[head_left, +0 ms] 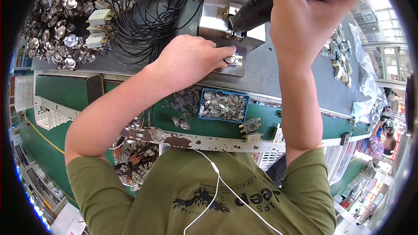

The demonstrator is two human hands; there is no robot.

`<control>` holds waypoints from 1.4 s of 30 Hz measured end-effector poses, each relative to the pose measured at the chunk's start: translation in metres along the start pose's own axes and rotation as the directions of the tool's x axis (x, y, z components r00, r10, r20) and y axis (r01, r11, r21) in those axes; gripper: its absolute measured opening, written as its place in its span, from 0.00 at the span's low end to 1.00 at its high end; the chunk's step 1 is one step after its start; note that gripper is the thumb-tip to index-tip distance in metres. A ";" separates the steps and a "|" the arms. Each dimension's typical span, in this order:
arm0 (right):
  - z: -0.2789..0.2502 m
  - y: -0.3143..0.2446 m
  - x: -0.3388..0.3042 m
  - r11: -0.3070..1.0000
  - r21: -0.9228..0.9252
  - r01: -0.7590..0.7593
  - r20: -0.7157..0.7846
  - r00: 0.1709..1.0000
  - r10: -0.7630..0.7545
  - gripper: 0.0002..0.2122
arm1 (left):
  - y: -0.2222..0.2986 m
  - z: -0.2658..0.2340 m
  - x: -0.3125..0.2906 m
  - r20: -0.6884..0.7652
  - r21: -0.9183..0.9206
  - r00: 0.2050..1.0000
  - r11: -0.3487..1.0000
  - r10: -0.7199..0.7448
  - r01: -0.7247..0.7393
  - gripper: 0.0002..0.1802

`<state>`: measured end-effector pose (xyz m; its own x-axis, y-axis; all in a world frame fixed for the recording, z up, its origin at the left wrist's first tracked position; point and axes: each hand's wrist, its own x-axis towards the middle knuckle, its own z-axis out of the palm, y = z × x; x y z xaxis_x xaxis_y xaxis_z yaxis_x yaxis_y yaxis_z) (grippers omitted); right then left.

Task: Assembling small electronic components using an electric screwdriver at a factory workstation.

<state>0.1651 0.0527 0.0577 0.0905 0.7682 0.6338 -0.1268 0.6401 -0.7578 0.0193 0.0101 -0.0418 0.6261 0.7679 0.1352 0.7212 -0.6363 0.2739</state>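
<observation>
My left hand (187,58) is closed, its fingertips at a small round metal part with brass terminals (233,59). That part rests on a dark flat plate (237,70) in front of a grey metal fixture (254,39). My right hand (300,30) is wrapped round a thick black tool with a tapering body (257,9), held at a slant. The tool's narrow end points down and left, close to a white connector block with metal clips (235,8) on the fixture. Whether the tip touches it I cannot tell.
At the left lie a heap of round metal parts (61,30) and black wires (143,26) with white connector blocks (99,16). A blue tray (224,118) of small metal pieces stands on the green lower shelf. Loose connectors (342,56) lie at the right.
</observation>
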 end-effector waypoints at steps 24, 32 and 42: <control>-0.033 -0.015 -0.038 0.968 -0.189 -0.167 -0.020 0.986 0.167 0.07 | 0.004 -0.003 0.004 0.082 -0.048 0.993 0.995 -0.081 0.085 0.17; -0.027 0.027 -0.026 0.755 0.656 0.004 0.100 0.991 -0.092 0.14 | 0.000 0.001 0.005 0.032 -0.052 0.999 0.998 -0.038 0.039 0.18; -0.030 0.024 -0.034 0.860 0.494 0.125 0.132 0.967 -0.216 0.20 | 0.002 0.001 0.003 0.038 -0.031 0.999 0.999 -0.014 0.015 0.18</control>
<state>0.1891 0.0421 0.0131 -0.0151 0.6035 0.7972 -0.5860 0.6407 -0.4961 0.0229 0.0109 -0.0417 0.6270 0.7732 0.0952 0.7209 -0.6222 0.3053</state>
